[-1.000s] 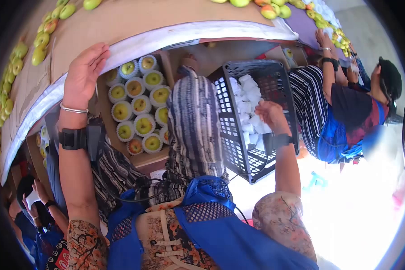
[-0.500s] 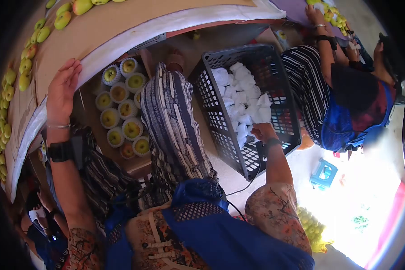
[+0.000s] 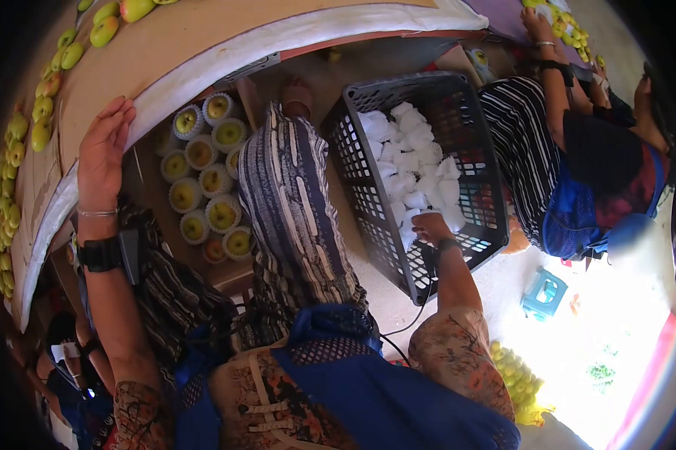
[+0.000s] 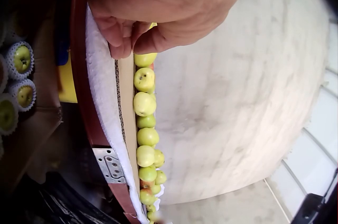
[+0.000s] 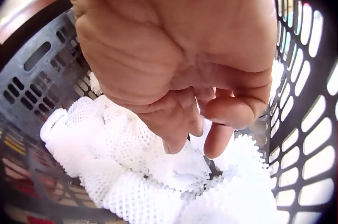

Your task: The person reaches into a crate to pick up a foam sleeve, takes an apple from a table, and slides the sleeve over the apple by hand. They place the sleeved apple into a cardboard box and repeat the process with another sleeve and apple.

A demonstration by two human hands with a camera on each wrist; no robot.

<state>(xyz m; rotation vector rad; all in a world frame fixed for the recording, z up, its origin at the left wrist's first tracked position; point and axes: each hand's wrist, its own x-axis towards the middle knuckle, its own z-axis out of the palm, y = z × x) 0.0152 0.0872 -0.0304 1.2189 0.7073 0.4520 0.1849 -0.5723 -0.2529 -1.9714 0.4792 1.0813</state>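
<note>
My right hand [image 3: 431,227] is down inside a black plastic crate [image 3: 420,277], over a heap of white foam fruit nets [image 3: 413,161]. Seen from the right wrist, its thumb and fingers [image 5: 219,142] bend down right at the nets [image 5: 132,187]; I cannot tell whether a net is pinched between them. My left hand [image 3: 104,154] rests at the white-padded edge of the table [image 3: 225,56], its palm toward the crate side. In the left wrist view its fingers [image 4: 121,42] dip over the cardboard rim, close to a row of green apples [image 4: 144,103].
Below the table, a cardboard box holds apples in foam nets [image 3: 222,214]. My striped trouser leg [image 3: 293,187] stands between box and crate. Another person [image 3: 593,165] works to the right. A blue stool [image 3: 544,294] and a net bag of yellow-green fruit [image 3: 519,382] are on the floor.
My right hand has gone from above the nets down to the crate's near end, among them. The left hand stays at the table edge. The view has shifted.
</note>
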